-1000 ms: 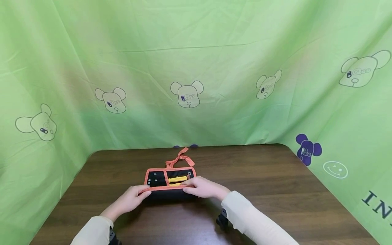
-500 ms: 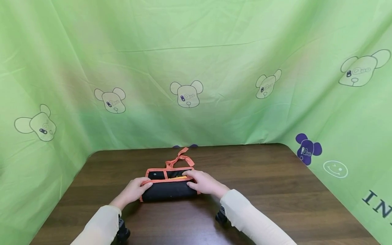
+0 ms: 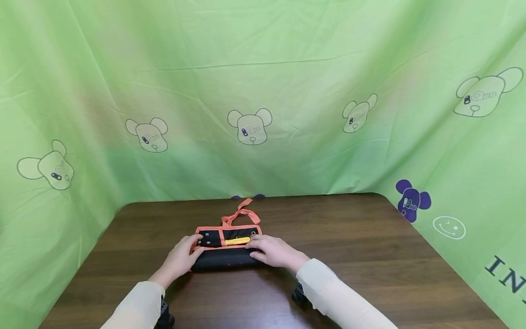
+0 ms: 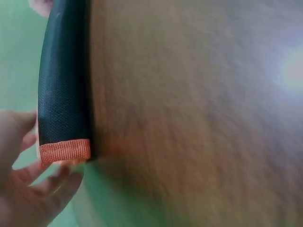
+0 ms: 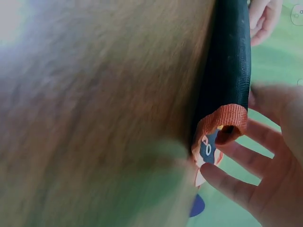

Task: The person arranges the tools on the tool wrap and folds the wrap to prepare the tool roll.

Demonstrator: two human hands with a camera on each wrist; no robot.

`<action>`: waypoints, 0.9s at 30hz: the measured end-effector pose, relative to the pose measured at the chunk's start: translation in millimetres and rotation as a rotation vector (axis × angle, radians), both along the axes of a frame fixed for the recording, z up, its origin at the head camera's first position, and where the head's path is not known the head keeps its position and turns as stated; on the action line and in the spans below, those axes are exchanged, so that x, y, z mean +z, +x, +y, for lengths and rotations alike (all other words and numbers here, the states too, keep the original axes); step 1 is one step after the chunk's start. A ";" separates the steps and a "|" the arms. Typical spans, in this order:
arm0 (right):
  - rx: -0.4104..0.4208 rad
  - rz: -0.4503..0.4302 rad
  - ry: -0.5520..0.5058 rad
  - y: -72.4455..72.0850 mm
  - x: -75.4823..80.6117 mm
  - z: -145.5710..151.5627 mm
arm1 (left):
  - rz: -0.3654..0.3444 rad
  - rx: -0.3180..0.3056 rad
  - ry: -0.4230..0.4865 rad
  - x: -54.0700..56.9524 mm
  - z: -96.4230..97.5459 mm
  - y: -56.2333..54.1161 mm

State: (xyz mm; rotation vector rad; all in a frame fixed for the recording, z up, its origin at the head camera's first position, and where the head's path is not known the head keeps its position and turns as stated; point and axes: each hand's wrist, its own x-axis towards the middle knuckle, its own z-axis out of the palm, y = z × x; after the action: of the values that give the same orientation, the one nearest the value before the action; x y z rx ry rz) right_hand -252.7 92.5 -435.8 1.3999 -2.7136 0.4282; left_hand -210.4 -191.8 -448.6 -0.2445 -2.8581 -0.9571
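A black tool roll (image 3: 226, 259) with orange trim lies partly rolled up on the table, its thick rolled side towards me. On the flat part beyond the roll, a yellow handle (image 3: 238, 241) shows in a pocket, beside printed numbers. My left hand (image 3: 178, 258) holds the left end, thumb on the near side and fingers over the far edge. At the other end, my right hand (image 3: 275, 252) holds the roll loosely between thumb and fingers. The right wrist view shows the hollow, orange-bound end (image 5: 227, 116) close to those fingers. Inside the roll, the contents are hidden.
An orange tie strap (image 3: 241, 213) trails from the far edge of the tool roll. The brown wooden table (image 3: 349, 256) spreads out around it. A green cloth (image 3: 308, 160) with bear-head drawings hangs behind and at both sides.
The rolled part first turned away from me over the yellow handle, then eased back, so the handle shows more again. My left hand has moved forward along the left end.
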 end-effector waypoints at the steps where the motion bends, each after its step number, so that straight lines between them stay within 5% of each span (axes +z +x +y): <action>1: -0.007 -0.024 0.019 0.5 0.4 0.8 | 0.035 -0.015 -0.022 -0.1 -1.2 2.1; 6: -0.016 -0.093 0.087 4.9 3.2 4.1 | 0.177 -0.167 -0.098 -3.9 -9.8 10.9; 10: 0.004 -0.073 0.102 6.4 2.7 5.4 | 0.294 -0.301 -0.260 -8.1 -13.1 16.6; 14: 0.024 -0.031 0.113 6.2 0.4 6.1 | 0.370 -0.359 -0.402 -11.0 -15.2 21.9; 18: 0.026 -0.020 0.110 7.0 -0.9 6.5 | 0.335 -0.347 -0.415 -12.0 -15.6 25.2; 27: 0.001 -0.027 0.052 7.6 -0.6 7.3 | 0.152 -0.314 -0.289 -12.0 -13.8 19.7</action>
State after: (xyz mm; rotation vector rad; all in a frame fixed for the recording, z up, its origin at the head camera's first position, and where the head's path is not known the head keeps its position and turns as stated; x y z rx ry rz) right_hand -245.2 99.8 -436.3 1.4188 -2.7650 0.3823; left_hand -190.7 -205.6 -460.6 -0.7768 -2.8556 -0.5296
